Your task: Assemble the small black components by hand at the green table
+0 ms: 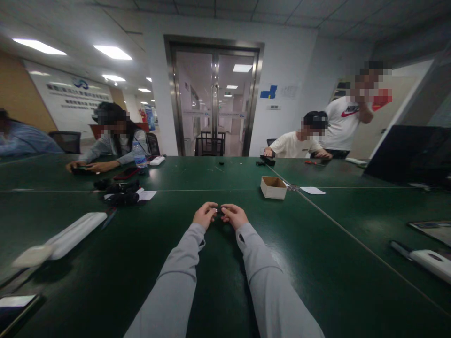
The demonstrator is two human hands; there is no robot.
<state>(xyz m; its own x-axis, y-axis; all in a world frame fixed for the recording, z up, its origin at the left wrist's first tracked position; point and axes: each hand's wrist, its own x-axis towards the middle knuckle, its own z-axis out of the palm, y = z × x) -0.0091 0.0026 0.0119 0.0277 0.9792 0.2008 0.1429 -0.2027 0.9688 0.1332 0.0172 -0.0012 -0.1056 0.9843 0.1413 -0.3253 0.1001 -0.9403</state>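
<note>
Near the middle of the green table [225, 277], my left hand [205, 215] and my right hand [235, 216] face each other, their fingertips almost meeting. Between the fingertips is a small dark object [219, 211] with a shiny bit on its left side; it is too small to name. Fingers of both hands are pinched on it. An open cardboard box [274, 190] stands beyond my right hand, to the right.
Black gear [123, 192] lies on papers at the left, with a long white object [79, 234] nearer. A bottle [140, 157] stands farther back. A white sheet [313, 190] lies right of the box. Several people are across the table; a dark screen [408, 155] stands right.
</note>
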